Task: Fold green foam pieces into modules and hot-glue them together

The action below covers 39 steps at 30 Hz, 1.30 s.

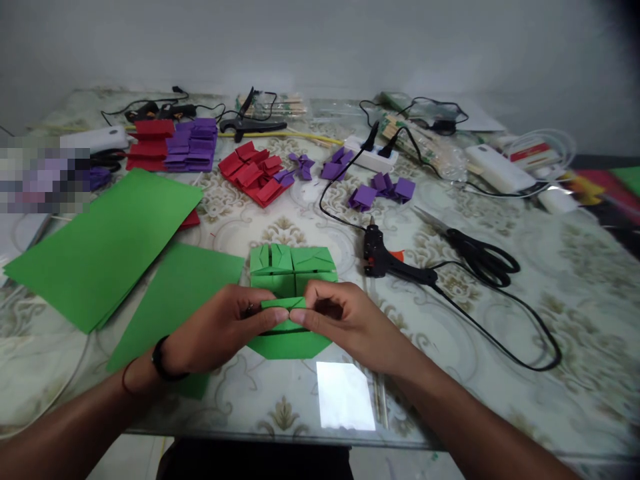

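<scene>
A green folded paper piece (290, 348) with several creased flaps lies in front of me near the table's front edge. My left hand (227, 327) pinches the left part of a raised flap, its thumb flat along the fold. On the other side my right hand (345, 323) grips the same flap, and the two thumb tips almost meet at its middle. Beyond the hands, the far flaps stand partly raised. Fingers under the paper are hidden. Green paper sheets (115, 240) lie to the left, and another green sheet (200, 277) reaches under my left forearm.
A black glue gun (397, 263) with a looping cord and black-handled scissors (475, 253) lie to the right. Folded red paper (255, 173), purple paper pieces (363, 198) and a white power strip (373, 157) sit farther back. Cables and plastic-wrapped sticks line the back.
</scene>
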Each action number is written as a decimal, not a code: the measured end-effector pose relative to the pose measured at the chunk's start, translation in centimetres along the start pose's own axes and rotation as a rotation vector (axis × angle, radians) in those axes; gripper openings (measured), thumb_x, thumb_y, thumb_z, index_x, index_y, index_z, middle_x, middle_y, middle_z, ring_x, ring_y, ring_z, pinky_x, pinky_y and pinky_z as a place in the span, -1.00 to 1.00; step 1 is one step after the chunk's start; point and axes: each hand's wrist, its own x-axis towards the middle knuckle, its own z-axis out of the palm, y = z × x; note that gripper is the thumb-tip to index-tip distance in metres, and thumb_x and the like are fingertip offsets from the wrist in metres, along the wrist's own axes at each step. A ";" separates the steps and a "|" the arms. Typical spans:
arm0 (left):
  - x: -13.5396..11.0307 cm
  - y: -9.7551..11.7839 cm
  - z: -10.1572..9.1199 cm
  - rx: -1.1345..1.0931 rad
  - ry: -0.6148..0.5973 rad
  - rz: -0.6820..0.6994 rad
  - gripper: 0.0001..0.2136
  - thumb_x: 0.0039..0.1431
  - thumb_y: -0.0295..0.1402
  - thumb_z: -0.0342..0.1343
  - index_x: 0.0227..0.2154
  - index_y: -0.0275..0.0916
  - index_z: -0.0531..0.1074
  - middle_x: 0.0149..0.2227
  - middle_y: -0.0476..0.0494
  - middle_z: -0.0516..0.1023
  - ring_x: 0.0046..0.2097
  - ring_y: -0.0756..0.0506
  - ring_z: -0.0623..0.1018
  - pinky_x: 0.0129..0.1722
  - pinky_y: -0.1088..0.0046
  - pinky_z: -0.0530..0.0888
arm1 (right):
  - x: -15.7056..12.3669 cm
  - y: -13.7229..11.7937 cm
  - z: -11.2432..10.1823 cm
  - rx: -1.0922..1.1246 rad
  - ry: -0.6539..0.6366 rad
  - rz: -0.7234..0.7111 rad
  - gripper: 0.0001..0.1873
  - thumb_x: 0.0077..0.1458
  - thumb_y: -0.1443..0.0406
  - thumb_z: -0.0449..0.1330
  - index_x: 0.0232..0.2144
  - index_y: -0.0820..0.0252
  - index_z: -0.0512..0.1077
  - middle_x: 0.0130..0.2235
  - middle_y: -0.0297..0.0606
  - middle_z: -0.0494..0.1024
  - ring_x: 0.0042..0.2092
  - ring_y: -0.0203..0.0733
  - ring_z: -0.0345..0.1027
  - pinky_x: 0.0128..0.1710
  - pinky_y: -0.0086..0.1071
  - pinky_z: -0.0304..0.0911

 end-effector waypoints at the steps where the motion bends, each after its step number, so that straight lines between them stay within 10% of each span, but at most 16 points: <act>1: 0.0 0.0 0.0 -0.005 -0.005 -0.001 -0.57 0.40 -0.07 0.11 -0.53 -0.20 0.23 -0.52 0.10 0.09 -0.47 0.03 0.10 -0.54 0.48 0.05 | 0.0 0.0 0.0 -0.005 0.002 0.000 -0.46 0.16 -0.04 0.47 -0.52 0.14 0.32 -0.53 -0.52 0.18 -0.47 -0.35 -0.04 -0.48 -0.40 -0.05; 39: -0.5 0.9 0.3 -0.094 0.042 -0.048 -0.64 0.27 -0.20 0.18 -0.59 -0.22 0.30 -0.55 0.10 0.10 -0.48 0.03 0.09 -0.51 0.48 0.08 | 0.0 0.2 0.8 0.100 0.067 -0.031 -0.61 0.12 0.04 0.51 -0.44 0.17 0.50 -0.47 -0.43 0.41 -0.43 -0.33 0.19 -0.43 -0.41 0.15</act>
